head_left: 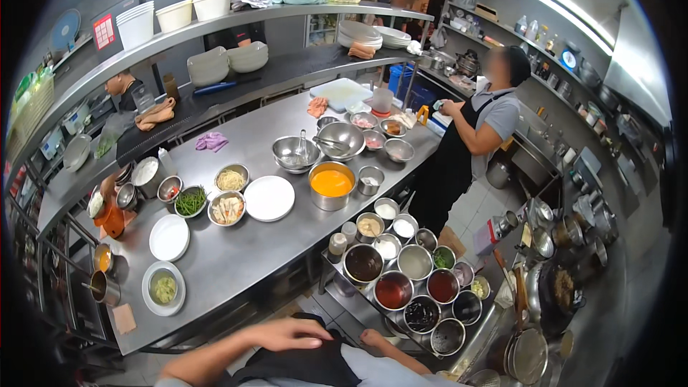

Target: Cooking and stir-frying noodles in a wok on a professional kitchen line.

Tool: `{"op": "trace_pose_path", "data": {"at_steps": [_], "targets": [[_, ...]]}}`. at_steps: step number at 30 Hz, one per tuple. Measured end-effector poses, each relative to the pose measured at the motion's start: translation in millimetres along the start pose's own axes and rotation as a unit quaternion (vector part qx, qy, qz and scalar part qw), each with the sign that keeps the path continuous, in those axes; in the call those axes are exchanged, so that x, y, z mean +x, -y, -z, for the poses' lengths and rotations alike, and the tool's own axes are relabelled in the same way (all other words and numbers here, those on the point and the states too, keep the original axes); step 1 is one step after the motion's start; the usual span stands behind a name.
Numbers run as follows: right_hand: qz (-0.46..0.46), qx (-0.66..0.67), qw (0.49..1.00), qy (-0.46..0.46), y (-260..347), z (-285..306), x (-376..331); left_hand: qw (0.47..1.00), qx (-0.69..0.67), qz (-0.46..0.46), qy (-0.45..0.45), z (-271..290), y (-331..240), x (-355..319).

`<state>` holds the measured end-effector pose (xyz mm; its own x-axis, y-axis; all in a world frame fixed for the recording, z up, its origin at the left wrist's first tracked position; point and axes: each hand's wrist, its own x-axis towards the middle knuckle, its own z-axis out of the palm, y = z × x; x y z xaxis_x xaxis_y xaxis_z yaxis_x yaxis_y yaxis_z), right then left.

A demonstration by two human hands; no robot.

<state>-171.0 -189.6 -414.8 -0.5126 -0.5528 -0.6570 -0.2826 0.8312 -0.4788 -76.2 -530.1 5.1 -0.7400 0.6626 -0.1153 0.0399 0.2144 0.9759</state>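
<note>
My left hand (287,333) lies across the front of my dark apron (301,362), fingers stretched out and nothing in it. Lower in the middle, my right hand (373,339) hangs beside the sauce station; its fingers are mostly hidden. Nearest to it are steel pots: a black sauce pot (421,314), a red sauce pot (393,290) and a dark brown sauce pot (363,264). Both hands are apart from the steel table (236,272). On that table stand a pot of orange liquid (332,181), a white plate (269,198) and a bowl of green beans (190,202).
A co-worker (484,111) in a black apron stands at the table's far right end, hands together around a small object. To my right is a stove with a wok (559,287) and strainers (527,351). An overhead shelf (236,18) holds stacked white containers.
</note>
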Motion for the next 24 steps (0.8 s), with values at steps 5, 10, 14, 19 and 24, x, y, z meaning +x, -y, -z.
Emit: {"op": "trace_pose_path", "data": {"at_steps": [5,10,14,19,24], "targets": [[-0.008,0.081,0.993,0.081,-48.6,0.8,23.0,0.997,-0.002,-0.069,-0.036,-27.0,-29.6,39.4],[-0.087,0.190,0.972,0.104,-49.7,21.2,34.9,0.991,-0.013,-0.039,-0.126,-48.7,-33.3,50.6],[-0.052,0.197,0.977,0.055,-34.3,40.7,25.6,0.975,0.027,0.003,-0.219,-67.0,-46.6,51.0],[-0.074,0.204,0.974,0.059,-45.6,34.5,31.1,0.948,0.040,0.038,-0.312,-72.5,-58.5,49.5],[-0.092,0.068,0.992,-0.058,-32.8,33.9,30.8,0.965,0.050,0.039,-0.255,-59.5,-57.4,68.1]]}}
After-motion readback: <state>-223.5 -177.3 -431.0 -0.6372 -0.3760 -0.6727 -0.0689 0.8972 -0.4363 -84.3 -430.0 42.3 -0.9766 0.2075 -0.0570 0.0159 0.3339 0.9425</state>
